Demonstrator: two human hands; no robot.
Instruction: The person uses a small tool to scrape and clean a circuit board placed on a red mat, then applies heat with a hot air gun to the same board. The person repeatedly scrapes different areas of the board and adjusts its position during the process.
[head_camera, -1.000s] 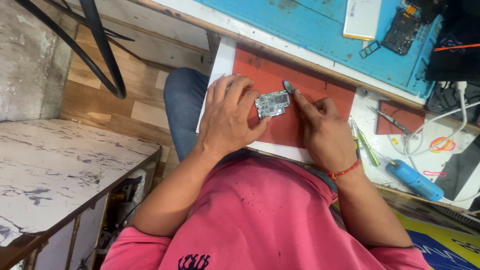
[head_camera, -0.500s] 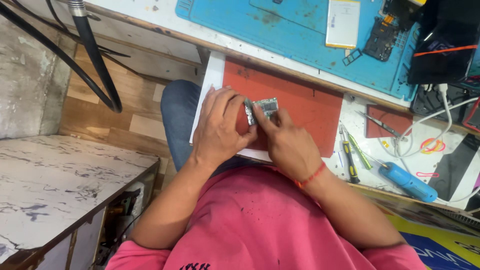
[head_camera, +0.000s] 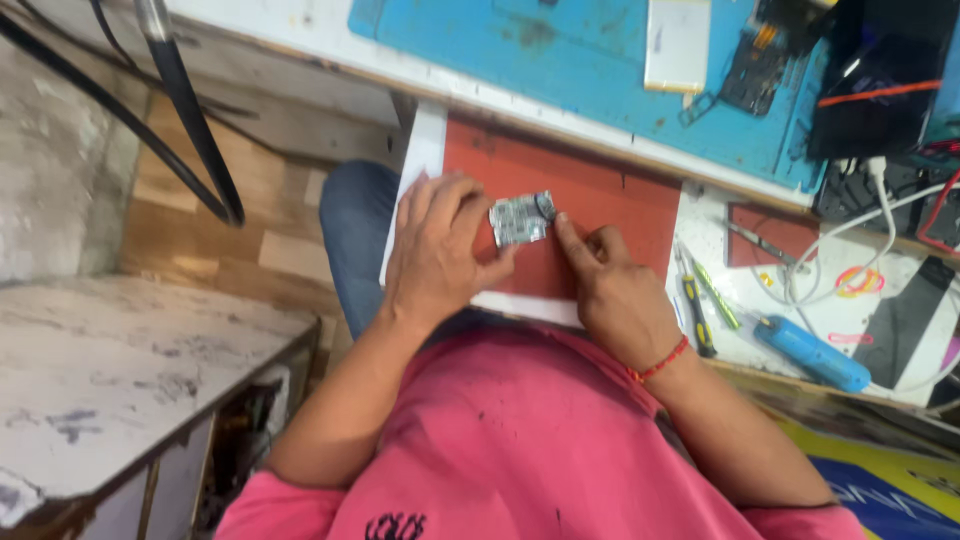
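1. Circuit board (head_camera: 521, 219): small, silvery, roughly rectangular; middle of the frame, on a red mat (head_camera: 610, 205). Long axis runs left to right, tilted slightly up at the right end.
2. Left hand (head_camera: 437, 255): left of the board, fingers curled round its left edge and pinching it, thumb below.
3. Right hand (head_camera: 618, 293): lower right of the board; forefinger stretched out, tip touching the board's right edge, other fingers folded in, nothing gripped.
4. Containers: none clearly visible.
5. Desk (head_camera: 890, 310): white, cluttered, right of the frame; blue tool (head_camera: 810, 354), screwdrivers (head_camera: 700, 300) and white cables (head_camera: 860, 255) lie on it.
6. Blue mat (head_camera: 560, 50): top of the frame, carrying a white slab (head_camera: 678, 45) and phone parts (head_camera: 757, 58).
7. Room: marbled cabinet top (head_camera: 110, 380) lower left; wood-pattern floor (head_camera: 200, 230) beyond.
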